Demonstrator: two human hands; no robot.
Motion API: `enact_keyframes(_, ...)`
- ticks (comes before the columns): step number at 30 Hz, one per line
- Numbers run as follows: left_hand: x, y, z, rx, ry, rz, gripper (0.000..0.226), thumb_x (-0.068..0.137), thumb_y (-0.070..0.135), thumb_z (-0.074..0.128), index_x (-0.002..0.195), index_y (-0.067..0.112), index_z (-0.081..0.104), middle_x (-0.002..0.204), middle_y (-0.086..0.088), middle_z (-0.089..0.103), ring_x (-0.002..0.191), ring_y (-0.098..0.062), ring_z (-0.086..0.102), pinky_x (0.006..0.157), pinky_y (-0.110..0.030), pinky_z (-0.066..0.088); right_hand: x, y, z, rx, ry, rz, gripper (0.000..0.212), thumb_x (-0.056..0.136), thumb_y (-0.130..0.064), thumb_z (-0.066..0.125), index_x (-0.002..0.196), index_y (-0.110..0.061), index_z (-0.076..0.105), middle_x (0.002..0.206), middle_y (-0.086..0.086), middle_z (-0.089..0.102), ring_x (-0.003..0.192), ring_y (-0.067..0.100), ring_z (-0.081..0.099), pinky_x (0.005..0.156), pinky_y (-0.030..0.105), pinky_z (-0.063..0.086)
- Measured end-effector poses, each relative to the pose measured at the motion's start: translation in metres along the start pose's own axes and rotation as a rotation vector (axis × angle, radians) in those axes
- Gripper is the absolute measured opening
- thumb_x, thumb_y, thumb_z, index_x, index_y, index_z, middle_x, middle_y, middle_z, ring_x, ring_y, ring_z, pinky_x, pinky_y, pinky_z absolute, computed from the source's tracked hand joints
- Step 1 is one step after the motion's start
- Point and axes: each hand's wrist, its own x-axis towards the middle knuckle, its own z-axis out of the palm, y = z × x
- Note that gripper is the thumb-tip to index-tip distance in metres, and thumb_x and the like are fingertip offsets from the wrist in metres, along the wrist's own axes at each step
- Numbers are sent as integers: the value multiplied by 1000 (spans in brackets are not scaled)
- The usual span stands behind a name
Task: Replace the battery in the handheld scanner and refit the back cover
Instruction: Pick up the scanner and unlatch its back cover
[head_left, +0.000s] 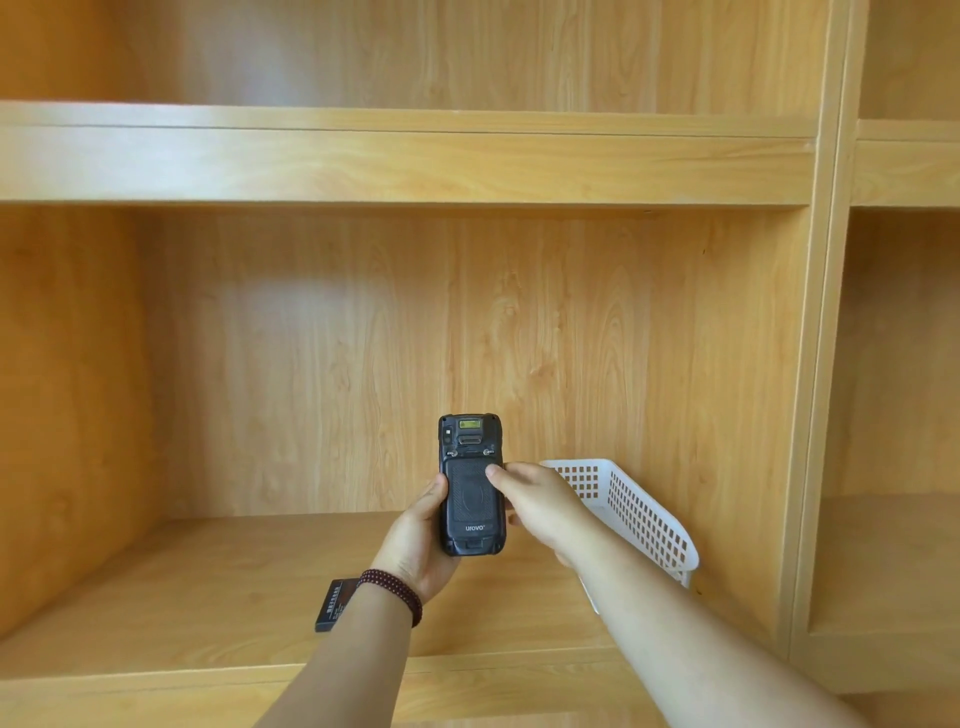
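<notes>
The black handheld scanner (471, 486) is held upright above the shelf, its back facing me, with the textured back cover (471, 499) sitting on it. My left hand (415, 540) grips the scanner from the left side and underneath. My right hand (535, 501) holds its right edge, the thumb pressing on the upper right of the cover. A loose black battery (335, 605) lies flat on the shelf board, partly hidden behind my left wrist, which wears a dark bead bracelet.
A white perforated plastic basket (639, 512) stands on the wooden shelf (208, 587) to the right, behind my right forearm. A shelf board runs above, and an upright divider (810, 415) closes the compartment on the right.
</notes>
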Motion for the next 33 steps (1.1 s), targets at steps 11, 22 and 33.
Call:
enact_keyframes(11,1,9,-22,363,-50,33,38,99,31,46,127,10,61,128,-17,63,118,-37,57,104,-55,42,-1,10,7,289,-23,85,18,98,-17,58,112,-13,69,109,5,75,100,20,71,77,41,62)
enact_keyframes(22,15,75,-1,1299,146,392,45,86,18,70,127,33,57,107,11,67,82,-10,69,72,-23,54,-2,15,2,329,-12,86,21,99,-16,56,116,-10,67,111,7,74,98,19,72,84,46,60)
enact_keyframes(33,25,73,-5,1700,6,696,13,85,13,71,96,11,78,131,-7,63,85,-11,69,85,-24,56,-1,15,2,345,-18,83,15,99,-14,57,97,-21,70,94,-3,76,82,7,71,75,35,61)
